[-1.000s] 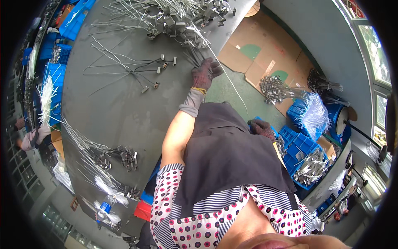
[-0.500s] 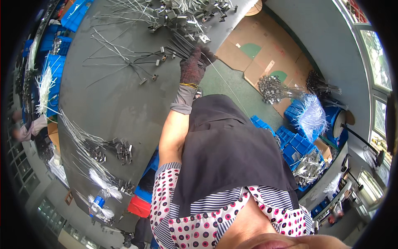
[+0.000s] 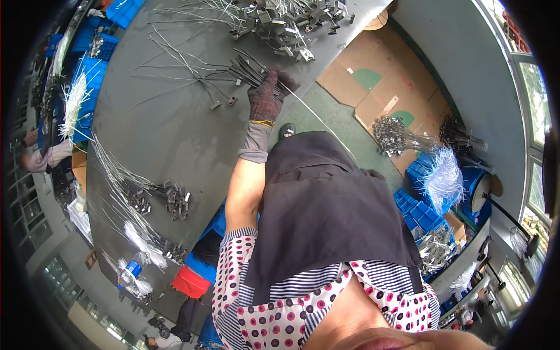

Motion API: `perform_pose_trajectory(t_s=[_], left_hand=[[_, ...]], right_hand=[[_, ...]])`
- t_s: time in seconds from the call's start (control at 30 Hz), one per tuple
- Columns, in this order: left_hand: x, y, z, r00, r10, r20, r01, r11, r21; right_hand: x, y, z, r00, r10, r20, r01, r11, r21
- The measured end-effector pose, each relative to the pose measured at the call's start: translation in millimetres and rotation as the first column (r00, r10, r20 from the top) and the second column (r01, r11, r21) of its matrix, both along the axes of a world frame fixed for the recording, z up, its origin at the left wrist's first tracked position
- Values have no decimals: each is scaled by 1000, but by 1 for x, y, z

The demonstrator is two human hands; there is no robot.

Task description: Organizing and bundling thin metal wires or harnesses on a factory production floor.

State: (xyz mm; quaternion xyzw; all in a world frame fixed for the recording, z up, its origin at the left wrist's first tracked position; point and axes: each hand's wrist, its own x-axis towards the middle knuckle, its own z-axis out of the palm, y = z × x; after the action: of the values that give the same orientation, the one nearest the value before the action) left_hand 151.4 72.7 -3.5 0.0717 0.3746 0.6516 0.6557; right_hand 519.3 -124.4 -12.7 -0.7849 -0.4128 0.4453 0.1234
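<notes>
My left hand (image 3: 266, 100), in a dark knitted glove with a grey sleeve, reaches across the grey table (image 3: 175, 134). Its fingers are curled over the near end of a bundle of dark wires (image 3: 248, 65) lying on the tabletop. A single thin pale wire (image 3: 315, 115) runs from under that hand down to the right, over the table's edge. My right hand (image 3: 372, 174) is almost wholly hidden behind my dark apron; only a bit of dark glove shows at the apron's edge, and what it holds cannot be seen.
A heap of wires with metal clips (image 3: 289, 26) lies at the table's far end, loose wires (image 3: 175, 70) left of my hand, more clipped bundles (image 3: 166, 198) nearer. Blue crates (image 3: 423, 210) and wire bundles (image 3: 394, 137) sit on cardboard at right. Another person's sleeve (image 3: 44, 158) shows far left.
My left hand has moved left along the table from the thin wire onto the dark wire bundle. My right hand, seen beside the apron a second ago, has slipped mostly out of sight.
</notes>
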Motion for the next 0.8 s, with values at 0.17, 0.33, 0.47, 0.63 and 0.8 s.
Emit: perform_pose_trajectory(t_s=[0.17, 0.33, 0.47, 0.63, 0.8], left_hand=[[19, -20, 25, 981, -166, -97, 169, 985, 23], [39, -25, 37, 946, -298, -128, 300, 954, -5], [45, -15, 38, 538, -286, -793, 470, 883, 0], [14, -9, 22, 206, -235, -950, 460, 880, -118], [-22, 7, -16, 234, -267, -935, 65, 964, -259]], right_hand=[[-54, 75, 13, 988, 15, -154, -20, 999, -31], [-135, 165, 47, 854, 81, -513, 4, 987, 164], [-181, 218, 68, 873, 154, -463, -35, 966, 255], [-224, 256, 54, 876, 451, -171, -305, 794, 526], [-251, 283, 69, 873, 303, 383, -465, 755, 462]])
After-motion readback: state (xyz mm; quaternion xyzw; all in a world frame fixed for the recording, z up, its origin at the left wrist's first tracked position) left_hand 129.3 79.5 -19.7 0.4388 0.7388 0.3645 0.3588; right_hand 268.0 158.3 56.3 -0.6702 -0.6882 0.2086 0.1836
